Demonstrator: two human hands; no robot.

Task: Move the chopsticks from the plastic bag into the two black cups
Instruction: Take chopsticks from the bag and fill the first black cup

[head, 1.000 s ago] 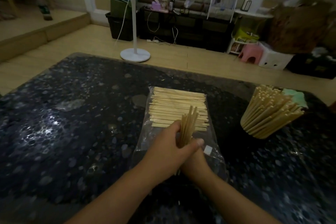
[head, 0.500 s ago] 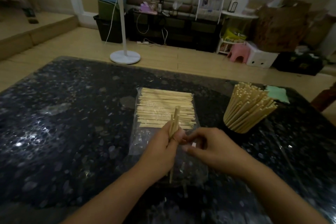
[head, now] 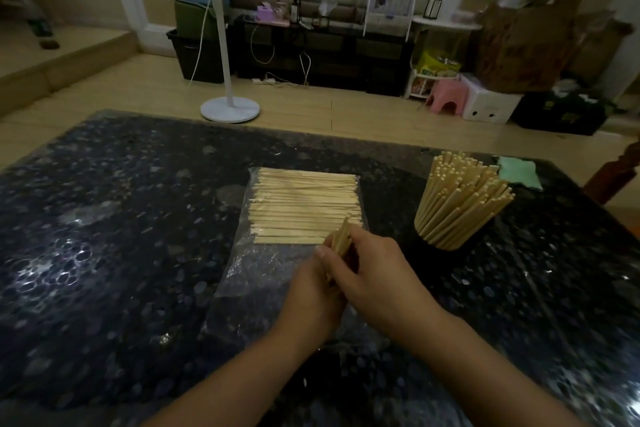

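Head view: a clear, crinkled plastic bag [head: 277,253] lies flat near the middle of the dark, speckled, glossy worktop [head: 104,236]. Inside it a layer of pale wooden chopsticks [head: 304,204] lies side by side, long axes running left to right, parallel to the far edge. At the bag's near end both hands meet around a small bundle [head: 341,239] of straight thin sticks. The bundle stands nearly upright, tips tilted toward the far edge. The left hand [head: 311,298] wraps its curled fingers round the lower part, and the right hand [head: 374,274] curls over the upper part from the right side, thumb along the sticks. Toward the right edge, well apart from the bag, a dense sheaf [head: 457,201] of sticks stands fanned out, tops leaning toward the right; the cup under it is hidden in the dark.
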